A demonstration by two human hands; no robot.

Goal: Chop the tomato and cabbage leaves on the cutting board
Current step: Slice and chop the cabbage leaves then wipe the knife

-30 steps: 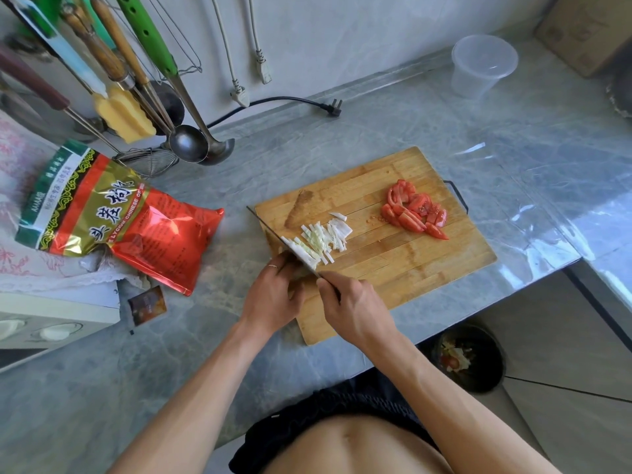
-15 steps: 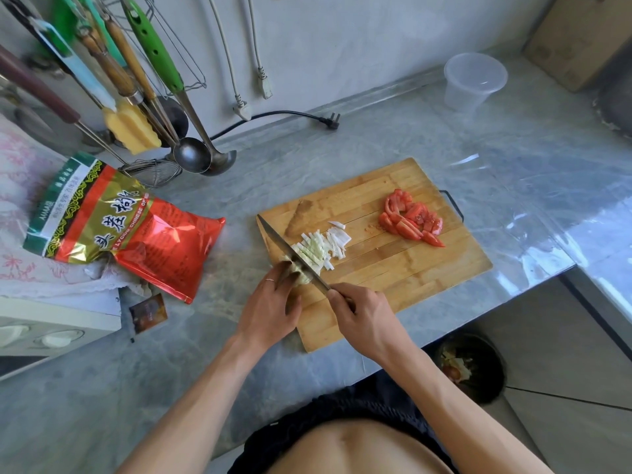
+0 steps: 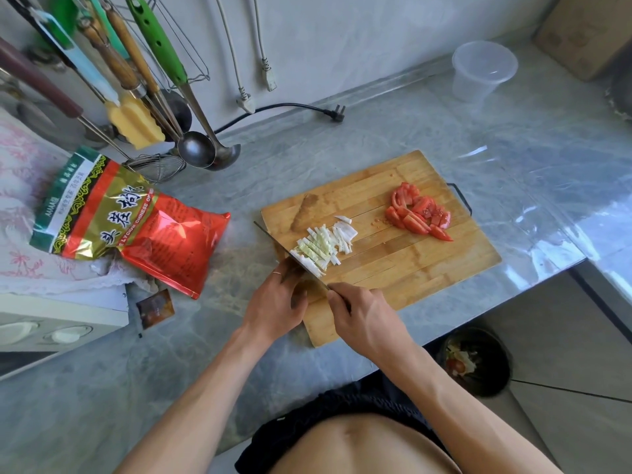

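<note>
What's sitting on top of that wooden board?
On the board: tomato chunks, cabbage strips and the knife. The left hand covers whatever cabbage remains uncut; the right hand hides the knife's handle.

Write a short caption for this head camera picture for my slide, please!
Right hand slices cabbage with a knife beside chopped tomato.

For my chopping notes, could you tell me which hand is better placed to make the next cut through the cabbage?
Right. The right hand already grips the knife, whose blade lies against the cabbage strips. The left hand sits behind the blade, apparently steadying the uncut cabbage, so it likely stays there.
</note>
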